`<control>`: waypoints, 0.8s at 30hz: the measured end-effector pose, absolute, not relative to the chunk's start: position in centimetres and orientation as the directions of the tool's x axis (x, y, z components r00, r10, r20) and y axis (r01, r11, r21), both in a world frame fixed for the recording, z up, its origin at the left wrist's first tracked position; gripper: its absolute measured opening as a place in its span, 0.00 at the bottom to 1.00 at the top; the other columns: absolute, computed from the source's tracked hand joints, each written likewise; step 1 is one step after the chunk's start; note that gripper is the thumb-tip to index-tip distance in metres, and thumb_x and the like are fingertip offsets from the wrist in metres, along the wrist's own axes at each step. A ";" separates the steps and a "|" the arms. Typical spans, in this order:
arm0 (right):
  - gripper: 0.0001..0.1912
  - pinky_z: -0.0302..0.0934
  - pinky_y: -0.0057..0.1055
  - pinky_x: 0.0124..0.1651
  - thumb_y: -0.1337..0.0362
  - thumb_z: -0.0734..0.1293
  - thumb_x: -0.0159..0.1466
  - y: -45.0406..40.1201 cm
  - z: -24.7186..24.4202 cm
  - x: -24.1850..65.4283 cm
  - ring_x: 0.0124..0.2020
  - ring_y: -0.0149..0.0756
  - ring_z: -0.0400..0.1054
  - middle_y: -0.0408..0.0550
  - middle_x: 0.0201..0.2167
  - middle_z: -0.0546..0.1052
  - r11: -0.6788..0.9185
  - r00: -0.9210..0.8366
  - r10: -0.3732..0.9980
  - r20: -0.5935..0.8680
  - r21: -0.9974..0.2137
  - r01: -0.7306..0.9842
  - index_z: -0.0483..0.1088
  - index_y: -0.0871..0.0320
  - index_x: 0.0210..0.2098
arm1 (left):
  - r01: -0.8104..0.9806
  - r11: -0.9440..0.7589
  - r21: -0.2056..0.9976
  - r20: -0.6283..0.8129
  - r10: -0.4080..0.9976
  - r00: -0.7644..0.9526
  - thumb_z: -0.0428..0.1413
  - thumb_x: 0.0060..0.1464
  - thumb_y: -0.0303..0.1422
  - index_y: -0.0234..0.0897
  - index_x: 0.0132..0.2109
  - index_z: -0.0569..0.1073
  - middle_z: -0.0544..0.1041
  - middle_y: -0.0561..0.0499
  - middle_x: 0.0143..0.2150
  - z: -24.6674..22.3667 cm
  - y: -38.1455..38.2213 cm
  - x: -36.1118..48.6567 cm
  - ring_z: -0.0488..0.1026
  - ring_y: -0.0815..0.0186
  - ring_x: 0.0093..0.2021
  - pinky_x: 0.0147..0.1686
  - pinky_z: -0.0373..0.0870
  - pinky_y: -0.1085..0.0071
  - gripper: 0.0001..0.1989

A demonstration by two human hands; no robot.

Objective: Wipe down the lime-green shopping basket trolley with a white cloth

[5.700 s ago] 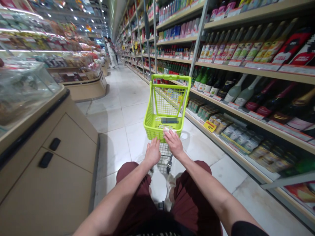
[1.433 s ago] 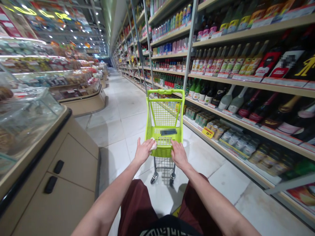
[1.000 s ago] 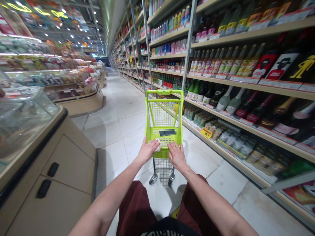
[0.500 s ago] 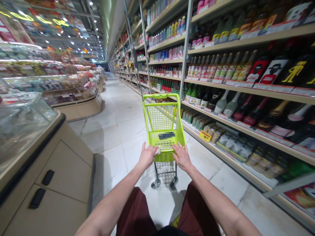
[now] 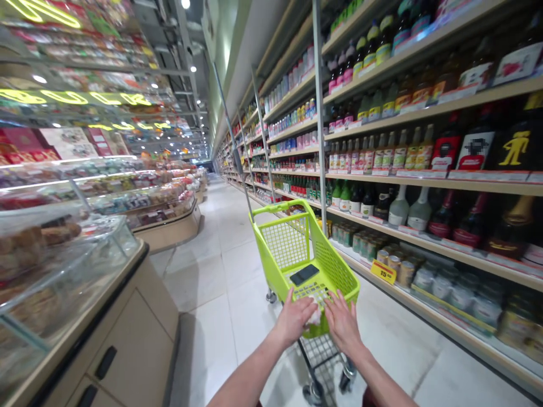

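A lime-green plastic shopping cart (image 5: pixel 339 260) stands in front of me, angled on the floor. In its basket lies a dark phone (image 5: pixel 304 275). At the cart's near rim, my left hand (image 5: pixel 296 317) is closed, with a crumpled white tissue-like wad (image 5: pixel 315 314) by its fingers. Beside it my right hand (image 5: pixel 343 319) rests over the same rim, its fingers stretched forward and slightly apart. The undersides of both hands are hidden. A metal frame with casters (image 5: pixel 313 391) shows below the basket.
Tall shelves (image 5: pixel 424 178) of bottles and cans run along the right, with a yellow price tag (image 5: pixel 384 272). A glass-topped counter (image 5: pixel 127 316) stands at the left, and a rounded display stand (image 5: pixel 176 229) of packaged goods lies beyond. The tiled aisle (image 5: pixel 212 277) stretches ahead between them.
The cart has turned, its far end now pointing up-left, and it sits lower and further right in view. Both hands stay at its rim. My view has tilted up.
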State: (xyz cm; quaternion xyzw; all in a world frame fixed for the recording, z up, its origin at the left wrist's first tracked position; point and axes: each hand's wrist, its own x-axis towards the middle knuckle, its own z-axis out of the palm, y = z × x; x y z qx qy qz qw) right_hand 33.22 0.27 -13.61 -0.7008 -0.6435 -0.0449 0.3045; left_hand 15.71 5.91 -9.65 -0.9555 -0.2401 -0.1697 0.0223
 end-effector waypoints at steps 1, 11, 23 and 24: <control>0.19 0.43 0.55 0.56 0.64 0.51 0.63 0.2 -13.9 33.1 0.60 0.45 0.48 0.47 0.55 0.64 0.036 0.161 0.875 0.457 -0.393 0.919 0.67 0.56 0.47 | 0.458 -0.887 0.064 0.330 0.452 0.829 0.50 0.52 0.34 0.43 0.53 0.63 0.70 0.46 0.52 -9.3 6.3 15.5 0.65 0.64 0.52 0.59 0.33 0.49 0.19; 0.16 0.55 0.50 0.51 0.64 0.53 0.63 0.6 -14.4 36.7 0.58 0.46 0.53 0.50 0.46 0.72 0.254 0.102 0.792 0.603 -0.476 0.842 0.72 0.55 0.35 | 0.533 -0.831 0.159 0.205 0.556 0.805 0.52 0.49 0.32 0.47 0.46 0.67 0.74 0.51 0.44 -7.0 6.5 16.5 0.69 0.64 0.46 0.58 0.32 0.49 0.15; 0.14 0.44 0.52 0.56 0.63 0.55 0.62 -1.5 -11.2 37.9 0.59 0.46 0.50 0.51 0.52 0.67 -0.035 0.265 0.834 0.484 -0.433 0.900 0.70 0.58 0.40 | 0.399 -0.917 -0.011 0.321 0.375 0.870 0.47 0.54 0.30 0.45 0.51 0.63 0.69 0.48 0.53 -7.5 6.8 19.0 0.64 0.65 0.54 0.58 0.29 0.48 0.16; 0.15 0.43 0.51 0.56 0.63 0.56 0.62 -1.9 -11.0 37.0 0.59 0.45 0.50 0.51 0.52 0.66 -0.003 0.224 0.844 0.488 -0.413 0.911 0.69 0.57 0.43 | 0.449 -0.893 -0.016 0.337 0.418 0.844 0.47 0.54 0.30 0.45 0.51 0.63 0.69 0.48 0.53 -7.2 7.5 18.5 0.64 0.64 0.53 0.58 0.30 0.47 0.17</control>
